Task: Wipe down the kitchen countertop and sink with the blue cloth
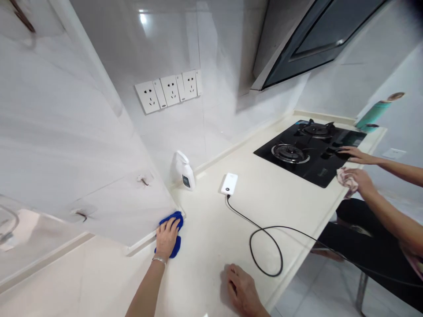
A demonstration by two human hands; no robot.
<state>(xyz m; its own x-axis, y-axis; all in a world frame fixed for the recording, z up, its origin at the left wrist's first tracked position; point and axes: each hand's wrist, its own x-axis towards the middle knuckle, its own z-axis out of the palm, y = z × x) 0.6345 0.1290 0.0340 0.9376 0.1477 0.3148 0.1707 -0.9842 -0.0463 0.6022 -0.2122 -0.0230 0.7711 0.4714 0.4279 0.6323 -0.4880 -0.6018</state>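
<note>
With the white device (229,184) as the clock's centre, the left hand (167,237) is at 8 o'clock, palm down with fingers outstretched over a blue cloth (176,249), which lies on the desk (205,224) against the foot of the white panel (99,145); a silver bracelet (159,259) circles that wrist. The right hand (243,290), near 6 o'clock, is loosely closed with its fingers curled; whether anything is inside it I cannot tell. A white bottle (188,177) stands at 9 o'clock, and 3 sockets (172,90) line the wall at 11. A black cable (281,259) runs from the device and loops at 5 o'clock. At 2 o'clock sits a black stove (317,169) with 2 burners; toward 3, a co-worker has 1 hand on it and the other gripping a pinkish cloth (345,179).
</note>
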